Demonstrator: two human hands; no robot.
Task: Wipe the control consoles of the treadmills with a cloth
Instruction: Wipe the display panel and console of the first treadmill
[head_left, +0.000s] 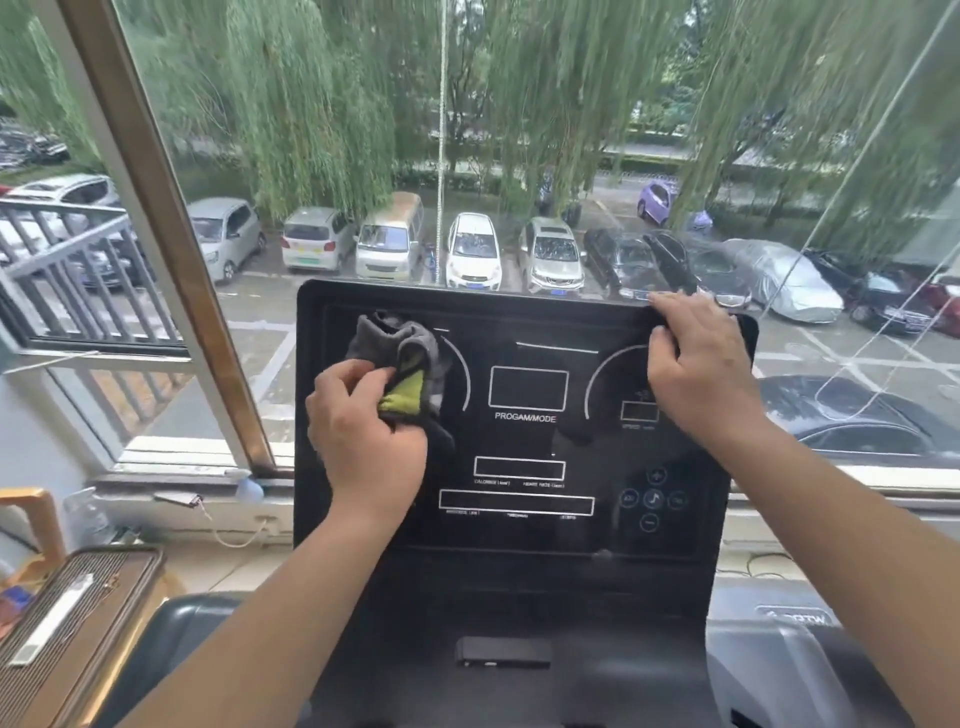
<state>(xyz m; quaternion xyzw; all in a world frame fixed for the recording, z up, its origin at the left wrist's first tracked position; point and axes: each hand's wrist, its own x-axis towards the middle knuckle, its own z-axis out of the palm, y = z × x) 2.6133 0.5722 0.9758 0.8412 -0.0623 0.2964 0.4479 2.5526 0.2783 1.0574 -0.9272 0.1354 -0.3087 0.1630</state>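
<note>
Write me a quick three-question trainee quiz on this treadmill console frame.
1. Where on the console does the cloth lie? A upper left; B centre; C lower right.
2. True or false: the right hand holds the console's top edge.
3. Which hand has its grip on the cloth?
Key: 1 A; 2 true; 3 left hand.
</note>
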